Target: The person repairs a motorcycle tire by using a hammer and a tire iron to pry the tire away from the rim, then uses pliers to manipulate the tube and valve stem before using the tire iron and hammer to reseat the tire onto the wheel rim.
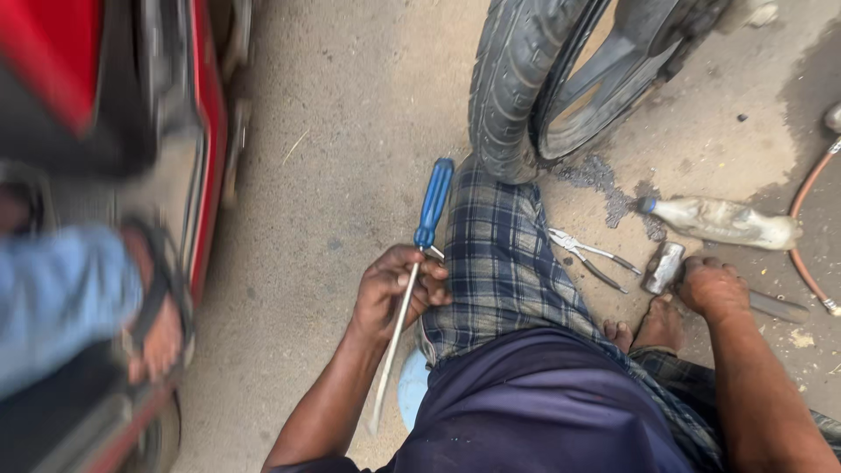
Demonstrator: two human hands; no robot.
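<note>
fingers (419, 278) around screwdriver (419, 254), beside tyre (508, 88)

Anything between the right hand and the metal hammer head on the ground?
Nothing visible. The right hand rests on the ground right beside the short grey metal hammer head; whether they touch is unclear. The silver pliers lie clear on the other side.

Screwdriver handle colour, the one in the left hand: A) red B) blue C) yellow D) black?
B: the left hand grips the screwdriver by its metal shaft, and the handle sticking out above the fingers is blue.
</note>
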